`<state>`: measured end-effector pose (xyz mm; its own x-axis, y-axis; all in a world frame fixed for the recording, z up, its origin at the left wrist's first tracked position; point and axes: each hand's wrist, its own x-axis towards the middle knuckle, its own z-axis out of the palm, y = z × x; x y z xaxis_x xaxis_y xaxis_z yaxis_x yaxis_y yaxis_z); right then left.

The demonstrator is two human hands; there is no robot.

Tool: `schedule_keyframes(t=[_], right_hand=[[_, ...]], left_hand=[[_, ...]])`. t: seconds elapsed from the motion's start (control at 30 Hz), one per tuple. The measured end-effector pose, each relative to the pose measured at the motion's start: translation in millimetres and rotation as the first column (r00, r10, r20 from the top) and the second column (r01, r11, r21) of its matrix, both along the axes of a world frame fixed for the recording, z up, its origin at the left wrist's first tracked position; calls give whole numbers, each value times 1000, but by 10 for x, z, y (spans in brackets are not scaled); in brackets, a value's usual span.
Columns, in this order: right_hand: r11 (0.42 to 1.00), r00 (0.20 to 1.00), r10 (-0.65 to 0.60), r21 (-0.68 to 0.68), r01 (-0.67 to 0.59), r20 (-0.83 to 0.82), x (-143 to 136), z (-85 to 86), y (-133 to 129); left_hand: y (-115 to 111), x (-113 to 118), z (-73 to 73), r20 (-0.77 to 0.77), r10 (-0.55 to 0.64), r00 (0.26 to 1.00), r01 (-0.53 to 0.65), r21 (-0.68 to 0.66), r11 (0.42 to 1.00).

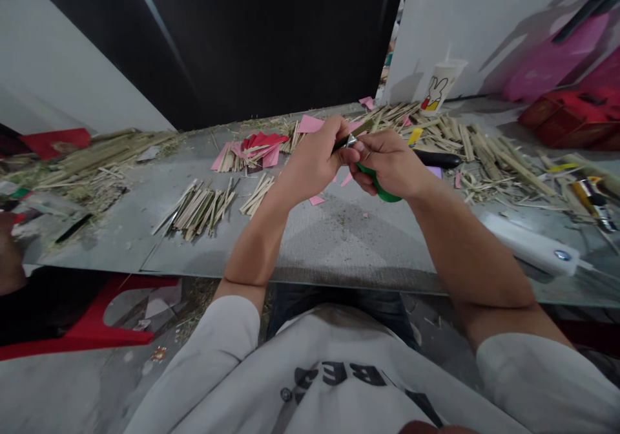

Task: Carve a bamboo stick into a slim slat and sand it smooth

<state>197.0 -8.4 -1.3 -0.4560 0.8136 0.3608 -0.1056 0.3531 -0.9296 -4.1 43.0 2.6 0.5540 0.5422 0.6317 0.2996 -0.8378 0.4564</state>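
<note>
White shirt [358, 343] fills frame bottom; above centre, the left hand [322, 156] pinches a thin strip [364, 127] slanting up rightward; the right hand [390, 159] grips green-handled scissors [386, 194], their metal beside it.

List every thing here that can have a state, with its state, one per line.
Left hand: closed, holding thin dark-olive strip.
Right hand: closed around green-handled metal tool; blades open or shut, unclear.
White rabbit-print cup: upright, straw in.
Short pale sticks: loose, heaped.
Red paper: overlapping, spread.
White plastic device: lying flat, cable attached.
</note>
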Motion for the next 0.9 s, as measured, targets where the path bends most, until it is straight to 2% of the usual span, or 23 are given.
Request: schedule_keyframes(t=[0.23,0.47,0.67,0.83,0.9], right_hand=[[974,979,201,-101,-202,-24,47,38,7],[987,991,102,-119,-111,-82,37,1,31],[995,988,97,-6,-98,-124,13,-54,77],[971,969,225,-60,-231,-98,57,-26,74],[966,966,238,-77,-247,-102,66,-12,65]], left_hand=[[17,-17,-19,-55,-75,996,73,-48,996],[17,32,-32,-18,-18,1000,18,4,1000],[8,20,-37,-8,34,999,-34,71,997],[-14,9,-27,-44,-30,999,34,92,995],[-10,17,-35,-46,-38,998,42,92,995]])
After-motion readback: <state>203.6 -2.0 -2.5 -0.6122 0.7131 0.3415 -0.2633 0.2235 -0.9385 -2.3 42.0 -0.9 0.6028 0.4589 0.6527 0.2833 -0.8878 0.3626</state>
